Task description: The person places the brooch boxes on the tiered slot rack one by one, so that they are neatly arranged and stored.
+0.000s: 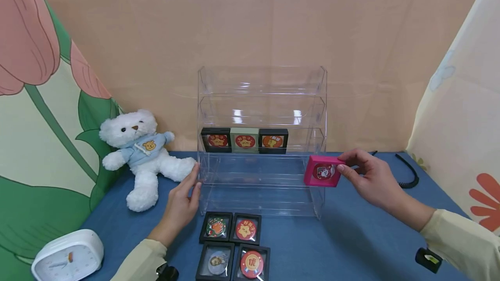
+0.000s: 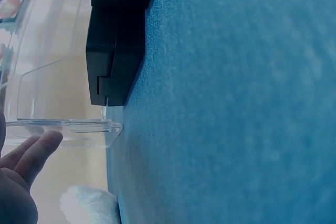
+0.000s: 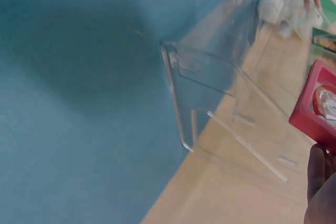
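Observation:
A clear tiered display rack [image 1: 262, 159] stands in the middle of the head view. My right hand [image 1: 371, 177] pinches a pink framed box [image 1: 314, 178] with a round badge in it, at the rack's lower right side. The same pink box [image 3: 310, 106] shows in the right wrist view. At the rack's left side, the fingers of my left hand [image 1: 181, 200] are extended against the clear panel. Three small boxes stand side by side on a middle tier: a black one [image 1: 205, 142], a pale green one [image 1: 245, 149] and another black one [image 1: 284, 147].
Several black framed badge boxes [image 1: 233, 232] lie on the blue cloth [image 1: 304, 250] before the rack. A white teddy bear [image 1: 146, 144] sits left of it. A white clock [image 1: 83, 246] stands front left, and a black coiled cord [image 1: 412, 180] lies at right.

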`<action>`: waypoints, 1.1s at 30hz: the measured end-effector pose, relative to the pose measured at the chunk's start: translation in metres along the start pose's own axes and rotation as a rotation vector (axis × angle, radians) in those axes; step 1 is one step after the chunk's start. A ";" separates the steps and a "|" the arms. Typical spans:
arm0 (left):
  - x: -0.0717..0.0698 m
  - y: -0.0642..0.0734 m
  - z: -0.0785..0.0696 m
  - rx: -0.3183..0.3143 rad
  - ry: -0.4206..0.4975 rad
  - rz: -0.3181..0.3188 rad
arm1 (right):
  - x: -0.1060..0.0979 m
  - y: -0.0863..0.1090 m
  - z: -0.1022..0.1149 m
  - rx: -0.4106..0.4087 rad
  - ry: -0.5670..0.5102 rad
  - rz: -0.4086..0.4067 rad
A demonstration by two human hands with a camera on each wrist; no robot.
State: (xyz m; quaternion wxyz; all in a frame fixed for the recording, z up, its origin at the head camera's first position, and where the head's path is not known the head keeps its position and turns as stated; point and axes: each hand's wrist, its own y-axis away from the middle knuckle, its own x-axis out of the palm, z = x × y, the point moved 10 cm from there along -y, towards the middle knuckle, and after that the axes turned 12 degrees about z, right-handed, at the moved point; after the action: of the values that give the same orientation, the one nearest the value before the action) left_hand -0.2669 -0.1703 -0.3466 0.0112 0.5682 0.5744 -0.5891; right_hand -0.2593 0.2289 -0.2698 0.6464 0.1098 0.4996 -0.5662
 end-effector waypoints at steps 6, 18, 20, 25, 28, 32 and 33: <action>0.000 0.000 0.000 0.002 -0.003 0.000 | -0.010 -0.015 0.001 -0.008 -0.010 -0.005; -0.001 0.000 -0.001 0.006 0.011 -0.003 | -0.020 -0.043 0.011 -0.052 -0.020 -0.056; 0.000 0.000 -0.001 0.007 0.010 -0.002 | -0.019 -0.046 0.011 -0.047 -0.018 -0.056; 0.001 0.001 0.000 0.002 0.009 0.002 | -0.020 -0.055 0.012 -0.049 -0.030 -0.059; 0.002 0.001 0.001 -0.001 0.010 0.007 | -0.024 -0.060 0.017 -0.074 -0.040 -0.079; 0.002 0.001 0.001 -0.005 0.014 0.010 | -0.027 -0.067 0.024 -0.111 -0.034 -0.107; 0.002 0.001 0.001 -0.006 0.015 0.011 | -0.028 -0.069 0.025 -0.119 -0.031 -0.111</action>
State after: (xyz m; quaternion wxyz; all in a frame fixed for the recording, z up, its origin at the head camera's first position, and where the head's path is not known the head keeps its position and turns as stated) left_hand -0.2676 -0.1699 -0.3490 0.0118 0.5757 0.5733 -0.5829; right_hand -0.3000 0.2053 -0.2074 0.6270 0.0346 0.5275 -0.5722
